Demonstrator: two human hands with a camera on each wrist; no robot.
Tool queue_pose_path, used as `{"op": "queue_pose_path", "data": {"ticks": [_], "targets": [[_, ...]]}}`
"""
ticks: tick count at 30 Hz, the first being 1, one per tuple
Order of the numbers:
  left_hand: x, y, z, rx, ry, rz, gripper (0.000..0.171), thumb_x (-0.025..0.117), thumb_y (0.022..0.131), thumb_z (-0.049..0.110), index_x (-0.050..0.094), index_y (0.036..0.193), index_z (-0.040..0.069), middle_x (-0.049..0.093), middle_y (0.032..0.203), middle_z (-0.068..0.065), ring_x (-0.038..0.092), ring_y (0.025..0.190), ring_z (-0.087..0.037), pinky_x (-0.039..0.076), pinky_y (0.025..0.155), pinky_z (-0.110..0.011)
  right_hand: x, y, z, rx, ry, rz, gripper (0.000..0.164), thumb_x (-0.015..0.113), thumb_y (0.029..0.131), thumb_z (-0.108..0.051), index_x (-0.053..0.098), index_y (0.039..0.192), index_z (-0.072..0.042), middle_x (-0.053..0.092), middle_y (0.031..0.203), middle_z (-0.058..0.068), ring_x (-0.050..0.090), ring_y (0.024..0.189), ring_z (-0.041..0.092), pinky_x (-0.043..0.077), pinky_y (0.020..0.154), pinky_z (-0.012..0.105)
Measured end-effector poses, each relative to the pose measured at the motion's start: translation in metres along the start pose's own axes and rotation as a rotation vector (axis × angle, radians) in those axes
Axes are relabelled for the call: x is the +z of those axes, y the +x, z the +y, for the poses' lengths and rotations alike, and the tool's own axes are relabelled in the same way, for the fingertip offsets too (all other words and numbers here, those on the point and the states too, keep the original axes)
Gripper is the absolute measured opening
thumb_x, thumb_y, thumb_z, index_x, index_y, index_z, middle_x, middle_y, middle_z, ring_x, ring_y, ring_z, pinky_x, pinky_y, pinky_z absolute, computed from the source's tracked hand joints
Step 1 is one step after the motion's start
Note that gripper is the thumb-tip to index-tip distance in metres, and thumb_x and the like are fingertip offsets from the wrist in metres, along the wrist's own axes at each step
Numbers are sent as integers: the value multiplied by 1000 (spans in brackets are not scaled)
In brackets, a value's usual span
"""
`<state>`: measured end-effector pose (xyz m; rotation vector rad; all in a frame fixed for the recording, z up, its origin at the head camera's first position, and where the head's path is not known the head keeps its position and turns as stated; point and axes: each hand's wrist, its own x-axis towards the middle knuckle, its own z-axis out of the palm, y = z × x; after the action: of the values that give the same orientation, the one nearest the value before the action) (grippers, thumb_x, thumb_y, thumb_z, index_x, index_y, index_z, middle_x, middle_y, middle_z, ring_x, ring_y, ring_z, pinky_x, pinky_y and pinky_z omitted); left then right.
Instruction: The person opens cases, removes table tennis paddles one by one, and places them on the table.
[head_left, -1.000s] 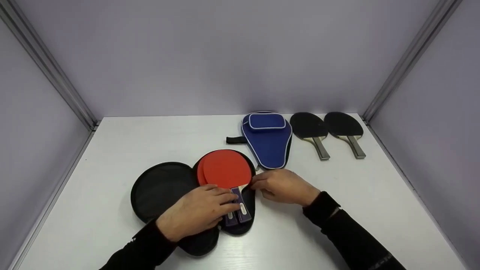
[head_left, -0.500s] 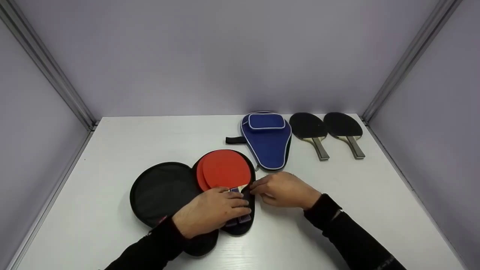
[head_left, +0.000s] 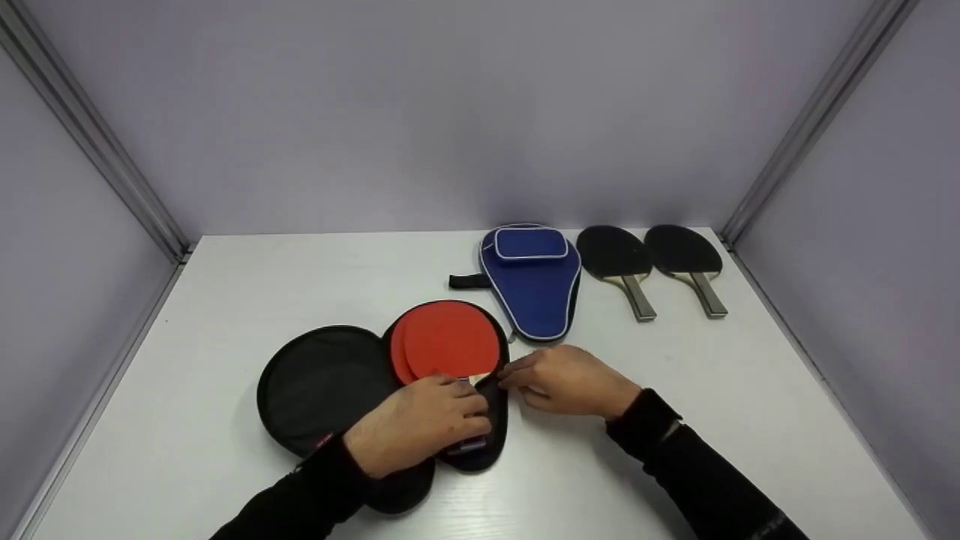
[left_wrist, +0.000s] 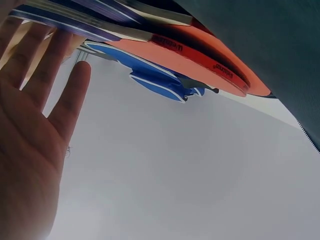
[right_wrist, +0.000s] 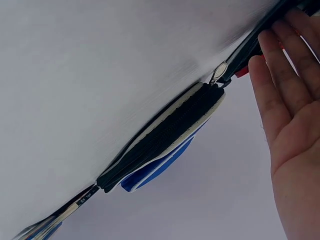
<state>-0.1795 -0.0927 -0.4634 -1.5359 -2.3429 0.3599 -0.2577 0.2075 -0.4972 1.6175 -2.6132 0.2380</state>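
Two red table tennis bats lie overlapped, the upper bat [head_left: 450, 337] partly covering the lower bat [head_left: 398, 352], in one half of an unzipped black bat case [head_left: 498, 420]. The other half of the case [head_left: 322, 382] is folded flat to the left. My left hand [head_left: 420, 427] lies over the purple handles [left_wrist: 70, 21] and hides most of them; in the left wrist view its fingers are straight against the handle edges. At the right rim of the case rests my right hand [head_left: 566, 382], its fingers extended in the right wrist view [right_wrist: 295, 100], both thumbs being hidden in the wrist views.
Just behind the black case lies a blue bat case [head_left: 536, 296] with white piping, a front pocket and a black strap [head_left: 469, 282]. To its right are two black bats, one nearer [head_left: 615, 253] and one farther right [head_left: 684, 251]. Walls enclose the white table [head_left: 247, 277].
My left hand has slid right over the bat handles, then slightly back left, covering more of them. My right hand has shifted slightly toward me along the rim.
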Motion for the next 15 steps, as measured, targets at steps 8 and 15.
{"op": "queue_pose_path", "data": {"ticks": [8,15], "targets": [[-2,-4,-3,15,76,-20,20,87,106,34,76,122,33,79,122,15,74,117,-10,64,101,-26,-1,0,0,17,1,-10,27,76,105,-8,90,127,-15,89,133,-4,86,122,14,73,96,38],[-9,-11,-12,-7,67,63,23,91,102,34,74,117,29,80,119,14,74,115,-10,64,100,-27,-1,-1,-2,26,-26,-22,29,75,107,-10,90,131,-16,89,136,-3,86,124,14,73,95,38]]}}
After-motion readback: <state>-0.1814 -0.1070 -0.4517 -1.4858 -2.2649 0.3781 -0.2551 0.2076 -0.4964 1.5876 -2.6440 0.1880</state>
